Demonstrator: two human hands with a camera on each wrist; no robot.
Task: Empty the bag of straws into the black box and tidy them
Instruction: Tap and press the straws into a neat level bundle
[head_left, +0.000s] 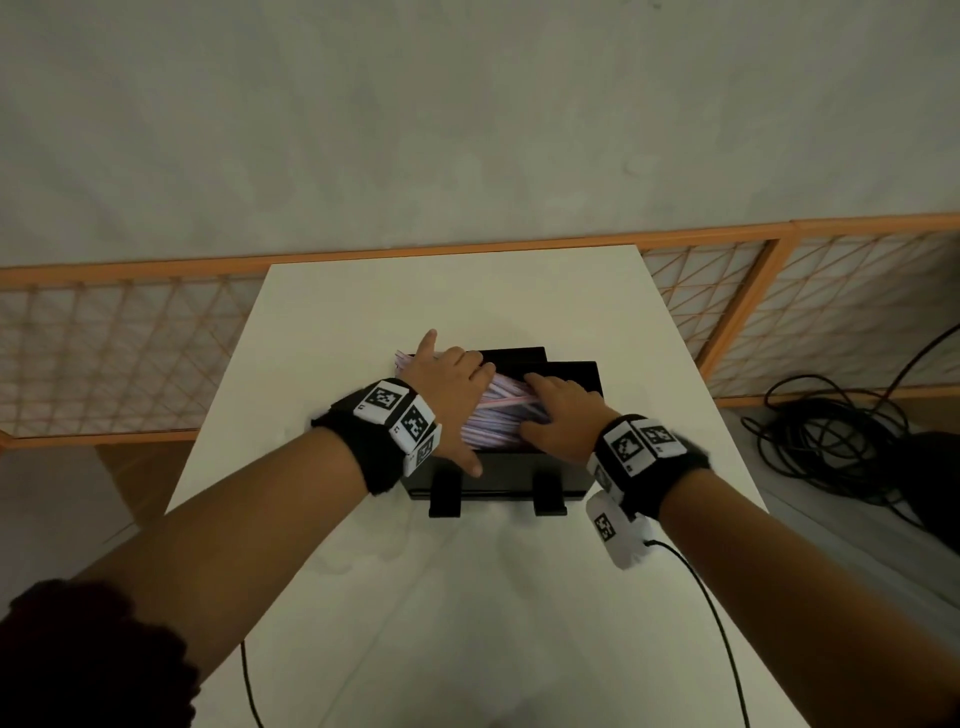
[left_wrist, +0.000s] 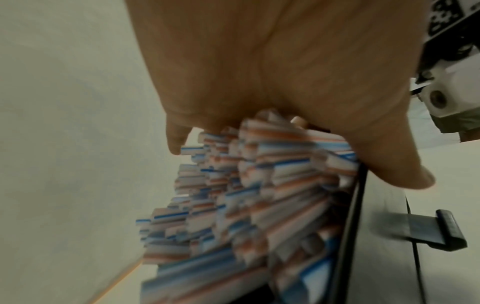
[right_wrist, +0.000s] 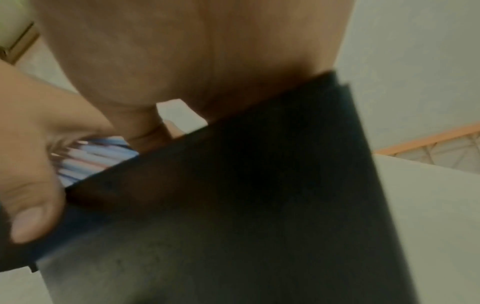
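Observation:
A black box (head_left: 498, 480) stands open at the middle of the white table (head_left: 467, 597), filled with white straws (head_left: 501, 415) striped pink and blue. My left hand (head_left: 447, 384) lies flat over their left ends, fingers spread, thumb on the box's front rim. In the left wrist view the palm (left_wrist: 259, 61) covers the straws (left_wrist: 233, 195), whose ends jut past the box wall (left_wrist: 348, 236). My right hand (head_left: 561, 415) rests flat on the straws' right part. The right wrist view shows the right hand (right_wrist: 182, 51), its thumb on the rim, the box side (right_wrist: 259, 205) and a few straws (right_wrist: 98, 156).
Two black tabs (head_left: 445, 496) (head_left: 549, 493) stick out from the box front. An orange-framed mesh fence (head_left: 104, 353) runs behind the table. Coiled black cables (head_left: 831, 441) lie on the floor to the right. A thin cable (head_left: 711, 623) trails from my right wrist across the table.

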